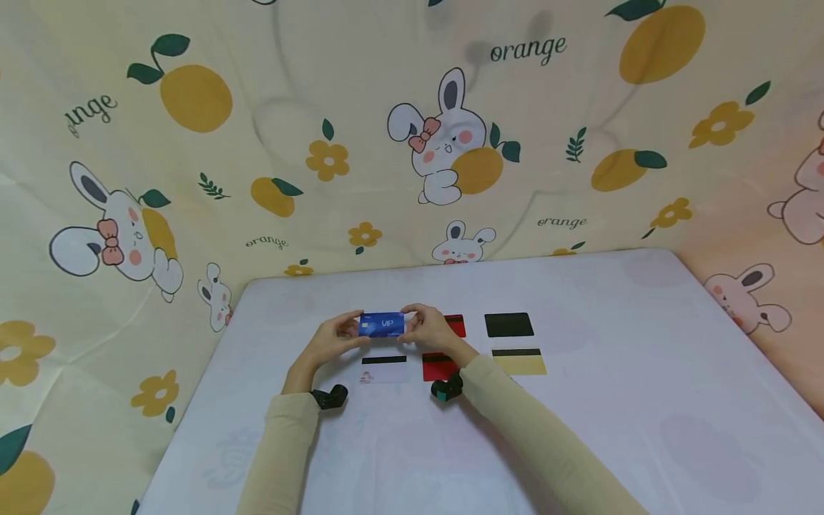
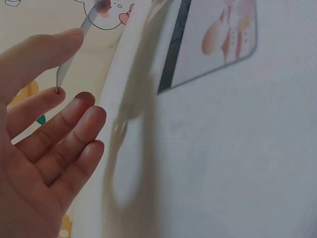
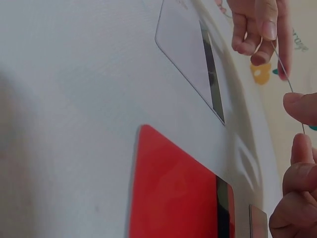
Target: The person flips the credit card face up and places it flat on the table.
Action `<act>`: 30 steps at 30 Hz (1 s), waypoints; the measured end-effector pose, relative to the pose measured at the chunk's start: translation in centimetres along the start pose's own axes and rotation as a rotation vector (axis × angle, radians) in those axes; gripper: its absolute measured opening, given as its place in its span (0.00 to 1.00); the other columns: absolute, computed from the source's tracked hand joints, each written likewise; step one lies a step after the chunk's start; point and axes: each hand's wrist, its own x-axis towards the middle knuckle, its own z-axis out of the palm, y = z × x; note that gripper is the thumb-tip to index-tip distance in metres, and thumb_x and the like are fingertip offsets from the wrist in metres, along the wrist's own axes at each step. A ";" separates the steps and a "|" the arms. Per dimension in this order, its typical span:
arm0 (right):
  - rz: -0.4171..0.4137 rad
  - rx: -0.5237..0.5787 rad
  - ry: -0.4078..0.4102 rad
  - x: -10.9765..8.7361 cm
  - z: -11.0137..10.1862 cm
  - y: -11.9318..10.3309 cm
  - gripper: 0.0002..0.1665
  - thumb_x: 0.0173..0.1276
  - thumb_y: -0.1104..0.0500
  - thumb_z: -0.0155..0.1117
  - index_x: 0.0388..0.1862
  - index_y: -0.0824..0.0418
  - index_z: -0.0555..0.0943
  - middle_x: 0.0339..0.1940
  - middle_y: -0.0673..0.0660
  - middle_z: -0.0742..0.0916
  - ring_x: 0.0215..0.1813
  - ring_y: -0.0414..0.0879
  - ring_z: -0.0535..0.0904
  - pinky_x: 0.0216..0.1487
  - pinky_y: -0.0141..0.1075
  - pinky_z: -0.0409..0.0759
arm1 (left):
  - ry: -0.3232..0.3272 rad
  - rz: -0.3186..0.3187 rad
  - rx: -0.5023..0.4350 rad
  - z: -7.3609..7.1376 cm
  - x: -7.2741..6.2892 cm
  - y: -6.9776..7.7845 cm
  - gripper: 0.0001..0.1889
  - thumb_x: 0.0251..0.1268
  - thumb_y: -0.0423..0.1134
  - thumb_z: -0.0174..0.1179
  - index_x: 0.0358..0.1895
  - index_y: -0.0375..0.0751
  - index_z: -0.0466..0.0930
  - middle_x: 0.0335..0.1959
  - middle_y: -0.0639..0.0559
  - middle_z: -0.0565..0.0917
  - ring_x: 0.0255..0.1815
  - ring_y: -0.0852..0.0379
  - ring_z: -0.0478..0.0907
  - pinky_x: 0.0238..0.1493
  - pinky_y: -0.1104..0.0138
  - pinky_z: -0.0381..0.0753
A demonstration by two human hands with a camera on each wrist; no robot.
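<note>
Both hands hold a blue VIP card (image 1: 382, 325) by its two short ends, its printed face toward the head camera. My left hand (image 1: 333, 338) pinches the left end between thumb and index finger, the other fingers loosely bent in the left wrist view. At the right end, my right hand (image 1: 430, 330) pinches with thumb and fingertip. In both wrist views the card shows nearly edge-on, raised off the table. Just below it lies a white card (image 1: 384, 370) with a black stripe. A red striped card (image 1: 439, 367) lies under the right wrist, partly covered by it.
Another red card (image 1: 455, 326) is partly hidden behind the right hand. Farther right lie a black card (image 1: 509, 325) and a gold card (image 1: 520, 363) with a dark stripe. The white table (image 1: 611, 400) ends at a patterned cloth backdrop (image 1: 360, 71).
</note>
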 end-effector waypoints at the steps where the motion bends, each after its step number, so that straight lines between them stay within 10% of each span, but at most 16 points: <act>1: -0.001 0.000 -0.001 0.0 0.0 0.0 0.34 0.50 0.64 0.76 0.58 0.64 0.75 0.22 0.51 0.81 0.26 0.40 0.71 0.29 0.29 0.69 | -0.003 -0.006 -0.001 0.0 0.0 0.0 0.35 0.57 0.43 0.68 0.69 0.40 0.67 0.48 0.39 0.82 0.45 0.54 0.78 0.52 0.65 0.78; 30: 0.080 -0.046 -0.021 0.5 0.7 0.9 0.35 0.53 0.59 0.76 0.61 0.60 0.75 0.13 0.48 0.73 0.15 0.40 0.67 0.19 0.28 0.65 | -0.030 -0.032 0.083 0.2 0.7 -0.7 0.33 0.57 0.42 0.68 0.66 0.36 0.70 0.34 0.46 0.78 0.33 0.58 0.71 0.35 0.71 0.70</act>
